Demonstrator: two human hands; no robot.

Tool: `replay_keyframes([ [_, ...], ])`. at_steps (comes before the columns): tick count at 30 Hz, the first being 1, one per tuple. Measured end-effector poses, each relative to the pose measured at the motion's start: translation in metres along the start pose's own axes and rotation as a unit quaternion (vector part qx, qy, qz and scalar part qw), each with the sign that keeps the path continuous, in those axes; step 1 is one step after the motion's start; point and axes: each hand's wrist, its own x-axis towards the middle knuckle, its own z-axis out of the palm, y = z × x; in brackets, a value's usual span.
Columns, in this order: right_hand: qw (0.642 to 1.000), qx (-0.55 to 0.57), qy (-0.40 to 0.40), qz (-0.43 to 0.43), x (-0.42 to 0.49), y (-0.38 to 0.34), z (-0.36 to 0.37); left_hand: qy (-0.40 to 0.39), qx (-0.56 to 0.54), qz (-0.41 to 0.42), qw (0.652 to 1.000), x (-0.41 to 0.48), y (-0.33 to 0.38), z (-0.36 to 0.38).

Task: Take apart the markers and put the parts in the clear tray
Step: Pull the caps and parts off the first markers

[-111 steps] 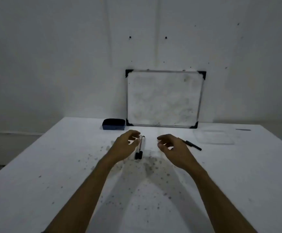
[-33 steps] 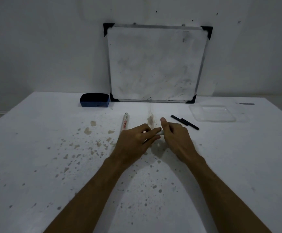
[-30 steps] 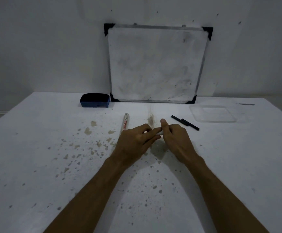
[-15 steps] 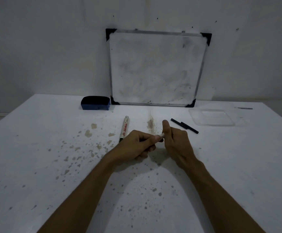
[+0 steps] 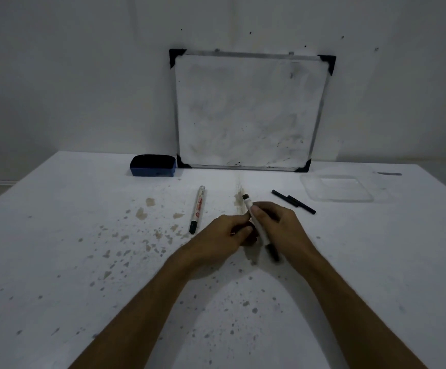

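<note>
**Hands grip one marker above the table**

The right hand [image 5: 283,230] is closed around a white marker [image 5: 257,227], thumb pressed on the barrel; the black cap end points toward the person. The left hand [image 5: 223,235] is curled against the same marker from its left side, though its exact finger contact appears partly hidden. A second marker [image 5: 198,209] lies on the table [image 5: 83,262] just left of the left hand. Two black parts [image 5: 293,201] lie beyond the right hand. The clear tray [image 5: 336,191] sits farther right, apart.
</note>
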Motion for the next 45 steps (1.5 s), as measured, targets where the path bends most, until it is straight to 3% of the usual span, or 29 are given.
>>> replay_keyframes([
  [4, 0.999, -0.031, -0.043, -0.004, -0.003, -0.013, 0.002, 0.052, 0.078, 0.012, 0.996, 0.0, -0.005, -0.006],
  [7, 0.997, -0.027, -0.058, 0.044, 0.0, -0.022, -0.006, 0.101, 0.052, 0.006, 0.993, -0.001, -0.004, -0.017],
  [10, 0.989, -0.026, -0.125, 0.077, -0.005, -0.023, -0.01, 0.127, 0.042, 0.024, 0.991, -0.003, -0.005, -0.019],
  [14, 0.959, 0.097, -0.225, 0.145, -0.012, -0.023, -0.005, 0.12, 0.072, 0.101, 0.985, -0.009, -0.003, -0.003],
  [18, 0.936, 0.148, -0.258, 0.186, -0.012, -0.026, -0.009, 0.135, 0.099, 0.142, 0.976, -0.007, -0.008, -0.007],
  [23, 0.939, 0.132, -0.263, 0.176, -0.011, -0.027, -0.006, 0.14, 0.087, 0.108, 0.98, -0.005, -0.017, -0.009],
  [27, 0.942, 0.129, -0.25, 0.182, -0.008, -0.023, -0.005, 0.137, 0.088, 0.138, 0.977, -0.006, -0.023, -0.007],
  [31, 0.95, 0.09, -0.245, 0.169, -0.005, -0.019, -0.006, 0.147, 0.182, 0.116, 0.965, -0.004, -0.026, -0.008],
  [34, 0.975, -0.023, -0.208, 0.075, -0.007, -0.016, -0.007, 0.13, 0.261, 0.064, 0.954, -0.001, -0.028, -0.007],
  [39, 0.973, -0.18, -0.095, -0.104, -0.008, -0.007, -0.008, 0.155, 0.202, 0.025, 0.967, 0.003, -0.021, -0.002],
  [42, 0.968, -0.205, -0.107, -0.093, -0.006, -0.008, -0.009, 0.152, 0.186, 0.02, 0.971, 0.003, -0.021, 0.0],
  [45, 0.974, -0.164, -0.15, -0.042, -0.003, -0.012, -0.011, 0.126, 0.088, 0.014, 0.988, 0.004, -0.02, 0.001],
])
